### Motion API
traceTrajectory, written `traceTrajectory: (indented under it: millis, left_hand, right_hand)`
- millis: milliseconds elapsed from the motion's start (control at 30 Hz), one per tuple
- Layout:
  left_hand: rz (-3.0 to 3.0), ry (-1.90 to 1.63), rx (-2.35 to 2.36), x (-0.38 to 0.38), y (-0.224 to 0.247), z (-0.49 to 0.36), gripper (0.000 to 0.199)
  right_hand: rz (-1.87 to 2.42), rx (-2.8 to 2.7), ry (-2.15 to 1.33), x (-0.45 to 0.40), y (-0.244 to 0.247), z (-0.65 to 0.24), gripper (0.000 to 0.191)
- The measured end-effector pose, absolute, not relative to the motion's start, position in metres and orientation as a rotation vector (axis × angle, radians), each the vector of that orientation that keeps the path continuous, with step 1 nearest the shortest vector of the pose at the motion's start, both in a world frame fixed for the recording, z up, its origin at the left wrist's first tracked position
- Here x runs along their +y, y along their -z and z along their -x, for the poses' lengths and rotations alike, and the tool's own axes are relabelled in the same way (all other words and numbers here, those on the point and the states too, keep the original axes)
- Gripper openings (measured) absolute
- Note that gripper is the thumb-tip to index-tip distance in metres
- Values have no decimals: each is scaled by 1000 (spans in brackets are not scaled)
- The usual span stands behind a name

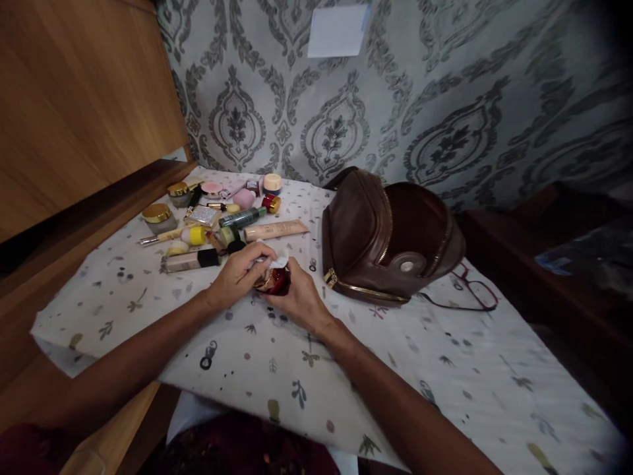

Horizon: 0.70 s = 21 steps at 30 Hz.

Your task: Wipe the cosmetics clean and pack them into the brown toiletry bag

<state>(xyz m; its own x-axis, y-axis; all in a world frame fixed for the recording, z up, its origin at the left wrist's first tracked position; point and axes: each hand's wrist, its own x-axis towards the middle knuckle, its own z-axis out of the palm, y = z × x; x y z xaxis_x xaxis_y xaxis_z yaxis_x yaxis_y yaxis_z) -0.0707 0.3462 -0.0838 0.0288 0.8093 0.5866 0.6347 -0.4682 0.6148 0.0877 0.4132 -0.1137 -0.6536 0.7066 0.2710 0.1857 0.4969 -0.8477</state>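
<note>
My right hand (301,300) is wrapped round a small red and gold container (281,282), partly hidden by the fingers. Pinched in my left hand (244,272) is a white tissue or wipe (279,259), which touches the container's top. Just beyond the hands lie a beige squeeze tube (277,229) and a foundation bottle with a black cap (190,260). Several other cosmetics are spread behind them, among them a gold-lidded jar (157,216), a green tube (240,218) and a red jar with a gold band (271,202).
To the right stands a brown leather bag (359,231), its zipper undone. A pair of glasses (475,297) lies beside it. The patterned white cloth (237,363) covers the table. Wooden furniture (89,99) rises on the left, and a papered wall (386,105) is behind.
</note>
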Motion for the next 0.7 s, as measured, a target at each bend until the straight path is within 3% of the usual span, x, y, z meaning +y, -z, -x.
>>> traceTrajectory:
  millis: [333,533,700]
  left_hand:
    - [-2646,-1254,1274,344,84,64,17]
    - [-2666,-1263,1374,343,84,66,12]
    - [-2510,-1446,1495,346,85,71,7]
  right_hand:
    - [748,-1875,-1390,422,115,-85,50]
    - [746,-1615,-1627,431,115,-83,60]
    - [714,-1448,-1704,432,117,-87,55]
